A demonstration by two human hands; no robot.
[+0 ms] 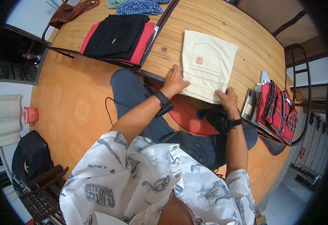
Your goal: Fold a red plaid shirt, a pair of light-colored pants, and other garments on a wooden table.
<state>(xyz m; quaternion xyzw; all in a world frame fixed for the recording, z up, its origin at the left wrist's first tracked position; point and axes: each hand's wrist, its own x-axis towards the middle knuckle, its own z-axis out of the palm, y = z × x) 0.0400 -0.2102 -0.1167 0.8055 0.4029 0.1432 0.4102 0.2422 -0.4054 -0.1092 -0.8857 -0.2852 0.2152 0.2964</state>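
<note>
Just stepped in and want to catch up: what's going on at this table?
A seated person has both hands on a folded cream garment lying on the wooden table. The left hand presses flat on its near left edge; the right hand rests at its near right corner. A folded black and red stack lies further left, and a red plaid shirt sits to the right.
</note>
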